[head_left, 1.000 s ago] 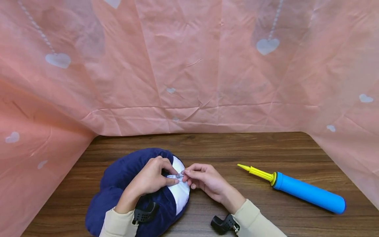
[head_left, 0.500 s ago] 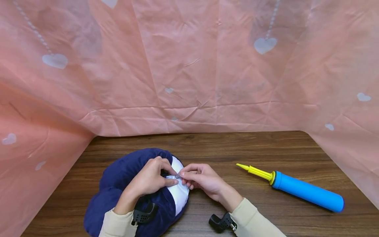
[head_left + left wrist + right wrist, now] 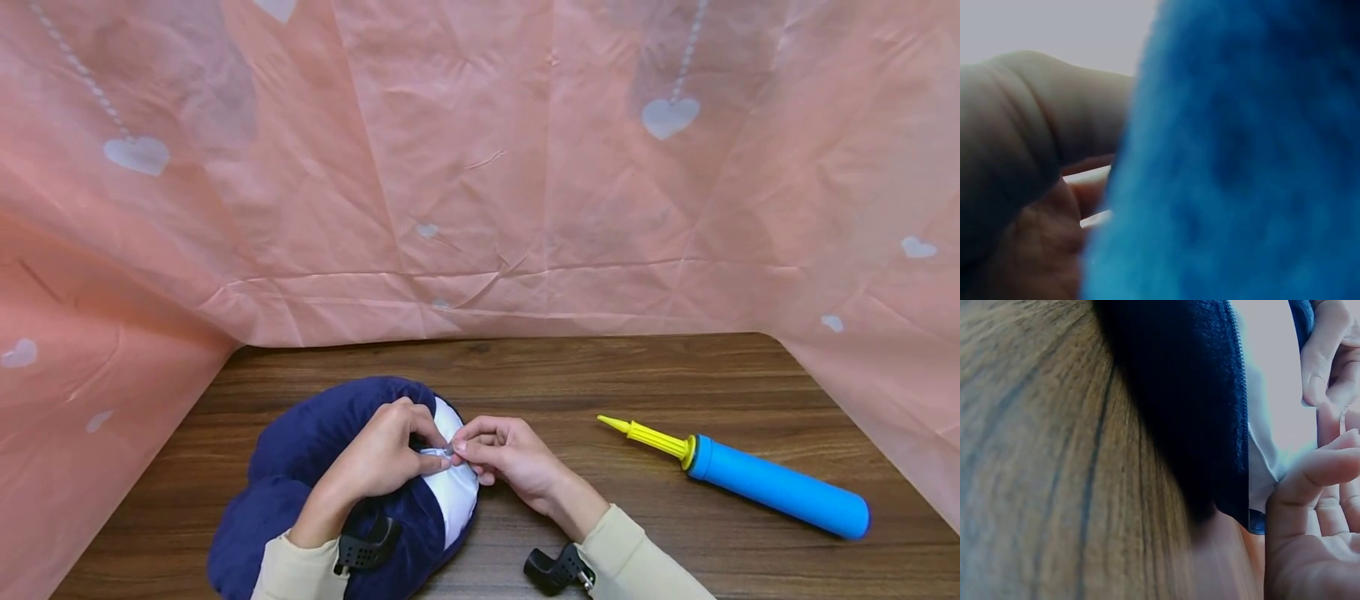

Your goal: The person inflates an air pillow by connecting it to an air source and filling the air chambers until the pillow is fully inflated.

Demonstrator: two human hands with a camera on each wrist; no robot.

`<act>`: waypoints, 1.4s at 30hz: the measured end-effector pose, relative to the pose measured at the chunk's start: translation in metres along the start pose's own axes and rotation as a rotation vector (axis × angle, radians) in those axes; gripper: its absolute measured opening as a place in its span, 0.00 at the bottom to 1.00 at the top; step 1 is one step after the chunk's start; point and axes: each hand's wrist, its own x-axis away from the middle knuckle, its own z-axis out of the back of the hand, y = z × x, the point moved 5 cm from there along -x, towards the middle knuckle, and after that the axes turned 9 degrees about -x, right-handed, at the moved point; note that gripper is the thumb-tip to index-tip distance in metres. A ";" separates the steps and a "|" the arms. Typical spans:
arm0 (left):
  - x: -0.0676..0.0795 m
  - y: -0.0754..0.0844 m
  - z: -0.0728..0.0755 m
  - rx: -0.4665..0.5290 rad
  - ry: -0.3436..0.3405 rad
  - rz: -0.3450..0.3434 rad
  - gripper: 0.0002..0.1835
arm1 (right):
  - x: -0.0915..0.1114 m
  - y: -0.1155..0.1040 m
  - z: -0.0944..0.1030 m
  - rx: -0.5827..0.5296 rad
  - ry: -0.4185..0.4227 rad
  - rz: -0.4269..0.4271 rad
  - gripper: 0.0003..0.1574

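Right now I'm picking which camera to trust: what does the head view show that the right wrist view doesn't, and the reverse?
Only the head view shows the blue and yellow pump, the pink sheet and both sleeves. Only the right wrist view shows the cushion cover's zipper edge up close. Both show the navy cushion, its white inner part, the wooden table and both hands' fingertips meeting.

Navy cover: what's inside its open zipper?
Inside the navy cover a white inner bladder shows. Both hands pinch something small at its top; their fingertips hide it.
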 end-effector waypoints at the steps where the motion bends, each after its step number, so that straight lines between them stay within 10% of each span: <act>1: 0.000 0.000 0.000 0.000 0.000 -0.002 0.03 | 0.000 0.000 0.000 -0.002 -0.004 0.009 0.03; 16: 0.004 0.000 -0.001 0.001 0.070 -0.064 0.05 | 0.003 -0.005 -0.017 0.028 0.124 0.088 0.03; 23: -0.003 -0.027 -0.018 -0.037 0.142 -0.139 0.04 | 0.005 -0.004 -0.016 -0.013 0.225 0.075 0.07; 27: -0.007 -0.038 -0.024 -0.034 0.099 -0.038 0.06 | 0.004 -0.006 -0.005 -0.043 0.189 0.032 0.09; 34: 0.000 -0.003 0.003 0.040 0.048 0.077 0.03 | 0.003 -0.006 0.023 0.021 0.334 -0.005 0.11; 42: 0.004 -0.005 0.011 0.075 0.027 0.180 0.03 | -0.016 -0.006 0.024 0.174 0.383 0.071 0.14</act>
